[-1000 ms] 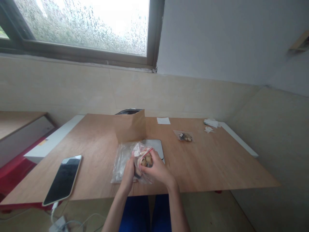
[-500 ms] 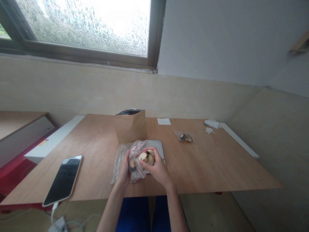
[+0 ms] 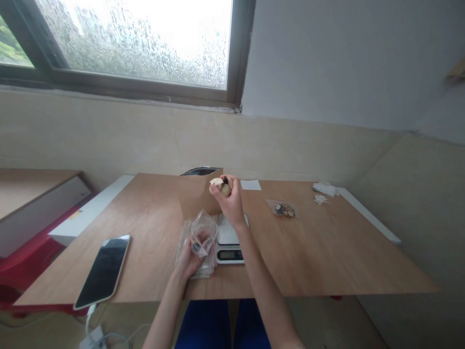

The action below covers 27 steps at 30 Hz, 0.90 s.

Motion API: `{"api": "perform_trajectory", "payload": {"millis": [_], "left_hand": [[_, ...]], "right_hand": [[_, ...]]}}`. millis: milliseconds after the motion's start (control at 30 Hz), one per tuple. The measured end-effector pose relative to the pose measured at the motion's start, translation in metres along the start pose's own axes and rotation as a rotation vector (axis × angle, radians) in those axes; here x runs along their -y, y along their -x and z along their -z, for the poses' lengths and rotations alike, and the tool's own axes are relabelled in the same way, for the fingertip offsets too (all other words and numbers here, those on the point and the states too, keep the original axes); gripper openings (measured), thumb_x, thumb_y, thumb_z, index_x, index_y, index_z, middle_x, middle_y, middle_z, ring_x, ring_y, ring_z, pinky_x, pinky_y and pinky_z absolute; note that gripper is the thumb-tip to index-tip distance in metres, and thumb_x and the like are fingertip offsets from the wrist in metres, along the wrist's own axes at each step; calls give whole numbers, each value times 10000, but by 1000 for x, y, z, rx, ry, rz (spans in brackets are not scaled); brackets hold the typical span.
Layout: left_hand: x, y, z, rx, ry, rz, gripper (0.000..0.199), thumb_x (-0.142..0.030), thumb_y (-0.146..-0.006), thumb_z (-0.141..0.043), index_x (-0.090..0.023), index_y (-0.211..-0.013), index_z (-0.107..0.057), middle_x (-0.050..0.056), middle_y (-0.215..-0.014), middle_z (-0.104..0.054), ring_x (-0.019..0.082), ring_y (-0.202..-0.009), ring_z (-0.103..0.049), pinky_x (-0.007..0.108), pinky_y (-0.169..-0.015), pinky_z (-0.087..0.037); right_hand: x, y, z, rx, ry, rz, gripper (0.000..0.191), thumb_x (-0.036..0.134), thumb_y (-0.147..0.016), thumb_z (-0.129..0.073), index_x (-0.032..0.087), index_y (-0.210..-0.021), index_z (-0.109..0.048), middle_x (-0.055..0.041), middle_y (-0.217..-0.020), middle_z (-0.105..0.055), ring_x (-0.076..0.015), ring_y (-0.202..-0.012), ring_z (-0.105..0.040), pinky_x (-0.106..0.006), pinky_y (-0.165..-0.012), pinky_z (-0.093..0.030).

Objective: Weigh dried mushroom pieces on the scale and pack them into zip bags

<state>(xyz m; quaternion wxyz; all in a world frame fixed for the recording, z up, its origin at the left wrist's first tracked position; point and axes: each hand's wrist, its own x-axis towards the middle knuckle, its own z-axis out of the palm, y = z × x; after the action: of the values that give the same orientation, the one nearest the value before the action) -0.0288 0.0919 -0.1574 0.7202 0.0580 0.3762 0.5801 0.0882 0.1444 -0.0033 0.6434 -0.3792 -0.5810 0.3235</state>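
Note:
My right hand (image 3: 234, 201) is raised beside the top of a brown paper pouch (image 3: 198, 196), its fingers closed around several pale, rounded pieces (image 3: 221, 188) that look like dried mushroom slices. Lower down, my left hand (image 3: 189, 261) grips a clear zip bag (image 3: 204, 224), whose mouth gapes upward. Something small and dark shows at the bottom of that bag. Flat clear bags (image 3: 203, 274) lie under this hand. Just right of it is a kitchen scale (image 3: 228, 232), partly hidden by my right forearm.
A filled clear bag (image 3: 285, 210) lies to the right of the scale. White paper (image 3: 250, 185) is near the wall, and crumpled white scraps (image 3: 323, 189) sit at the far right. On the left lies a phone (image 3: 103, 271) with a charging cable.
My right hand has moved up and away from the clear bag with the pale pieces, toward the pouch. My left hand keeps the bag low, and the scale's display now shows.

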Motion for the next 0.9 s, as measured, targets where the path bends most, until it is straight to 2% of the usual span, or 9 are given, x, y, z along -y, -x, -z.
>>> {"api": "perform_trajectory", "payload": {"millis": [133, 267, 367, 467, 567, 667, 767, 900], "left_hand": [[1, -4, 3, -15, 14, 14, 240, -201, -883, -401, -120, -975, -607, 97, -845, -679, 150, -700, -656, 259, -627, -546], [2, -7, 5, 0, 23, 14, 230, -223, -874, -433, -119, -977, -610, 97, -843, -681, 155, -712, -656, 271, -660, -545], [3, -8, 8, 5, 26, 14, 227, -235, -876, -438, -121, -955, -617, 99, -839, -684, 149, -698, -654, 267, -669, -543], [4, -8, 10, 8, 29, 15, 244, -249, -889, -417, -129, -940, -623, 96, -825, -686, 145, -694, -654, 258, -665, -541], [4, -8, 10, 17, 33, 17, 254, -255, -894, -411, -129, -937, -627, 100, -828, -686, 152, -711, -658, 254, -655, -541], [4, -7, 8, 16, 41, 8, 261, -244, -899, -397, -125, -941, -625, 99, -822, -683, 155, -713, -660, 255, -646, -544], [5, -7, 7, 7, 44, -5, 256, -230, -899, -392, -122, -951, -619, 93, -820, -678, 156, -714, -660, 269, -653, -550], [5, -8, 8, -6, 41, -11, 255, -231, -901, -391, -116, -935, -617, 97, -825, -676, 147, -697, -658, 260, -644, -551]], "right_hand": [[-2, -53, -23, 24, 237, 266, 337, 318, -782, -612, 194, -1052, -452, -58, -1039, -536, -172, -997, -505, -312, -918, -376], [-18, -79, -43, 203, 524, 360, 287, 250, -807, -589, 193, -1061, -469, -71, -1031, -547, -203, -1015, -486, -358, -934, -347], [-28, -77, -50, 298, 658, 347, 287, 225, -820, -573, 182, -1089, -479, -92, -1030, -546, -225, -1010, -475, -362, -910, -361], [-30, -69, -51, 321, 704, 327, 314, 229, -821, -581, 174, -1116, -489, -99, -1030, -534, -227, -1007, -474, -334, -885, -381], [-27, -66, -51, 370, 710, 308, 306, 256, -830, -585, 174, -1114, -508, -85, -1006, -529, -208, -959, -510, -295, -842, -407], [-25, -67, -51, 481, 676, 292, 242, 283, -870, -535, 182, -1090, -523, -65, -989, -542, -174, -904, -555, -270, -810, -419], [-25, -69, -52, 563, 639, 314, 180, 274, -896, -493, 188, -1050, -530, -54, -985, -570, -164, -942, -567, -275, -845, -405], [-27, -72, -49, 544, 596, 263, 186, 239, -908, -453, 143, -1067, -463, -100, -1018, -583, -184, -965, -563, -302, -838, -416]]}}
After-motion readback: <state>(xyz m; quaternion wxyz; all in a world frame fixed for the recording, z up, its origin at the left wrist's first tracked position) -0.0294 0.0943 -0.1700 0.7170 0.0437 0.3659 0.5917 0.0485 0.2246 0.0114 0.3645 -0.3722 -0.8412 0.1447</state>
